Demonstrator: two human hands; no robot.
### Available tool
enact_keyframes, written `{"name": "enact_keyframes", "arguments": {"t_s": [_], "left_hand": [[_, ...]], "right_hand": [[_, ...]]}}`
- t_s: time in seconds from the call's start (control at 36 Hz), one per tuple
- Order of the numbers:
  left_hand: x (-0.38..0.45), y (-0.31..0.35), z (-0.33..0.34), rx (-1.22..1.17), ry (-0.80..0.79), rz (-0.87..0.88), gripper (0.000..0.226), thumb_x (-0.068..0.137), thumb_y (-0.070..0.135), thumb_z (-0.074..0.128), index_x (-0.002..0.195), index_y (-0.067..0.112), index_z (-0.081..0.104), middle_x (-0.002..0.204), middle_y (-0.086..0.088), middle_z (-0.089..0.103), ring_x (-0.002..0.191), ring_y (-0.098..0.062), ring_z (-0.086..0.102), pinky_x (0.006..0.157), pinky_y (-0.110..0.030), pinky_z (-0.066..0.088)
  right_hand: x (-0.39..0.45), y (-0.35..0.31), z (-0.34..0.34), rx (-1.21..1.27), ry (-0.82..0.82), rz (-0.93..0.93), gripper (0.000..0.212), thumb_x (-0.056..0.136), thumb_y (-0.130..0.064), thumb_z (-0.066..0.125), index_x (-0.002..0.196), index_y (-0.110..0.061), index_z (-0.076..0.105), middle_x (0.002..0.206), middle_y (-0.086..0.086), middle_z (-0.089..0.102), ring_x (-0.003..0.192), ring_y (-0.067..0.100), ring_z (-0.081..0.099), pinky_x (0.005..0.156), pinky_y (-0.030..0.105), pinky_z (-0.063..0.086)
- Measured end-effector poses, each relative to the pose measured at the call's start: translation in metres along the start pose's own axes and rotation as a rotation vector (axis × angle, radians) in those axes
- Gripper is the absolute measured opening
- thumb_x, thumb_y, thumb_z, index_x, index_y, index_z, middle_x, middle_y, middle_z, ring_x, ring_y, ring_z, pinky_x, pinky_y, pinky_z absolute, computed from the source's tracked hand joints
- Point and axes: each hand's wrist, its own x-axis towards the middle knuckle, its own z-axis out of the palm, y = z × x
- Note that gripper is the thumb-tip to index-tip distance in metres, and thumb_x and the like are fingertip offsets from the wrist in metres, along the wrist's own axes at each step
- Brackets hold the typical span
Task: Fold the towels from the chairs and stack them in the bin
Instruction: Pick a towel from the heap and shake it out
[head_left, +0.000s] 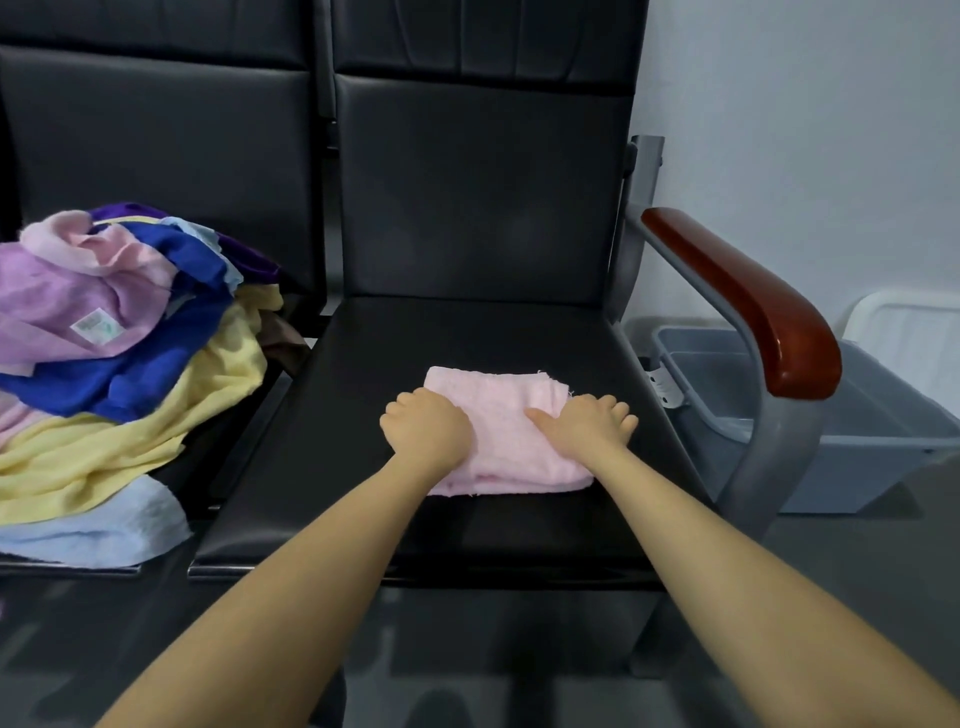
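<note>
A folded pink towel (511, 415) lies on the black seat (415, 343) of the right-hand chair. My left hand (426, 423) rests on the towel's left edge, its fingers bent over that edge. My right hand (584, 421) lies flat on the towel's right side, fingers spread and reaching past the edge onto the seat. A loose heap of towels (119, 338) in pink, lilac, blue, purple, yellow and pale blue covers the left-hand chair. The grey bin (857, 441) stands on the floor right of the chair, and I see nothing inside it.
A metal armrest with a red-brown wooden pad (748, 296) rises between the seat and the bin. A white lid or crate (914, 322) leans against the wall behind the bin. The black chair backs (483, 182) stand behind both seats.
</note>
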Motion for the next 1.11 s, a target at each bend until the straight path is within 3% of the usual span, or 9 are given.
{"name": "enact_keyframes", "arguments": {"t_s": [0.17, 0.28, 0.36, 0.42, 0.5, 0.61, 0.81, 0.97, 1.11], "left_hand": [[-0.002, 0.005, 0.003, -0.083, 0.037, 0.037, 0.025, 0.095, 0.022, 0.045, 0.112, 0.005, 0.042, 0.114, -0.01, 0.054, 0.097, -0.024, 0.057, 0.073, -0.028, 0.034], [-0.002, 0.004, -0.002, -0.148, 0.075, 0.091, 0.022, 0.094, 0.011, 0.041, 0.114, 0.004, 0.038, 0.112, -0.01, 0.05, 0.073, -0.022, 0.053, 0.059, -0.028, 0.035], [0.0, 0.004, -0.006, -0.142, 0.103, 0.132, 0.023, 0.094, 0.01, 0.041, 0.116, 0.004, 0.037, 0.11, -0.01, 0.05, 0.058, -0.017, 0.043, 0.047, -0.025, 0.025], [0.002, 0.005, -0.009, -0.144, 0.108, 0.152, 0.022, 0.095, 0.01, 0.04, 0.116, 0.004, 0.037, 0.109, -0.01, 0.051, 0.059, -0.018, 0.043, 0.046, -0.025, 0.024], [0.004, 0.009, -0.016, -0.159, 0.125, 0.166, 0.02, 0.095, 0.01, 0.039, 0.115, 0.004, 0.037, 0.104, -0.009, 0.051, 0.059, -0.018, 0.042, 0.049, -0.027, 0.028], [0.0, 0.018, -0.027, -0.158, 0.171, 0.187, 0.02, 0.094, 0.007, 0.04, 0.113, 0.004, 0.038, 0.093, -0.006, 0.043, 0.049, -0.012, 0.031, 0.045, -0.025, 0.022], [-0.021, 0.043, -0.064, -0.2, 0.236, 0.266, 0.018, 0.093, 0.006, 0.04, 0.111, 0.004, 0.038, 0.092, -0.005, 0.04, 0.051, -0.013, 0.032, 0.046, -0.026, 0.022], [-0.055, 0.079, -0.099, -0.252, 0.291, 0.377, 0.018, 0.093, 0.01, 0.043, 0.11, 0.005, 0.039, 0.103, -0.008, 0.049, 0.063, -0.022, 0.046, 0.055, -0.031, 0.031], [-0.082, 0.119, -0.117, -0.281, 0.357, 0.481, 0.015, 0.099, 0.014, 0.037, 0.111, 0.005, 0.04, 0.094, -0.006, 0.045, 0.054, -0.015, 0.035, 0.05, -0.028, 0.027]], "right_hand": [[0.003, -0.006, 0.006, 0.131, -0.004, -0.083, 0.055, 0.096, -0.051, 0.043, 0.135, -0.012, 0.044, 0.131, 0.013, 0.046, 0.121, 0.03, 0.04, 0.102, 0.039, 0.028], [-0.005, -0.009, 0.007, 0.238, 0.101, -0.172, 0.036, 0.099, -0.034, 0.042, 0.125, -0.009, 0.044, 0.118, 0.01, 0.059, 0.109, 0.028, 0.053, 0.095, 0.039, 0.032], [-0.008, -0.008, 0.003, 0.403, 0.094, -0.187, 0.031, 0.101, -0.029, 0.039, 0.125, -0.009, 0.04, 0.114, 0.011, 0.06, 0.097, 0.028, 0.058, 0.086, 0.04, 0.044], [-0.009, -0.008, 0.0, 0.476, 0.102, -0.193, 0.03, 0.102, -0.03, 0.037, 0.123, -0.009, 0.038, 0.11, 0.011, 0.059, 0.09, 0.027, 0.058, 0.077, 0.041, 0.047], [-0.011, -0.008, -0.007, 0.511, 0.132, -0.196, 0.028, 0.102, -0.032, 0.035, 0.121, -0.011, 0.037, 0.108, 0.008, 0.06, 0.091, 0.027, 0.059, 0.08, 0.046, 0.049], [-0.016, -0.002, -0.022, 0.465, 0.222, -0.213, 0.031, 0.103, -0.035, 0.031, 0.122, -0.012, 0.035, 0.11, 0.007, 0.06, 0.093, 0.028, 0.06, 0.081, 0.045, 0.048], [-0.03, 0.019, -0.058, 0.472, 0.39, -0.264, 0.037, 0.102, -0.036, 0.029, 0.126, -0.009, 0.035, 0.111, 0.009, 0.06, 0.096, 0.03, 0.06, 0.082, 0.047, 0.05], [-0.052, 0.057, -0.103, 0.453, 0.532, -0.264, 0.035, 0.102, -0.034, 0.032, 0.127, -0.009, 0.037, 0.098, 0.007, 0.06, 0.086, 0.025, 0.061, 0.067, 0.032, 0.042], [-0.066, 0.101, -0.136, 0.47, 0.607, -0.213, 0.033, 0.103, -0.033, 0.032, 0.123, -0.007, 0.036, 0.108, 0.011, 0.06, 0.09, 0.031, 0.057, 0.068, 0.035, 0.039]]}}
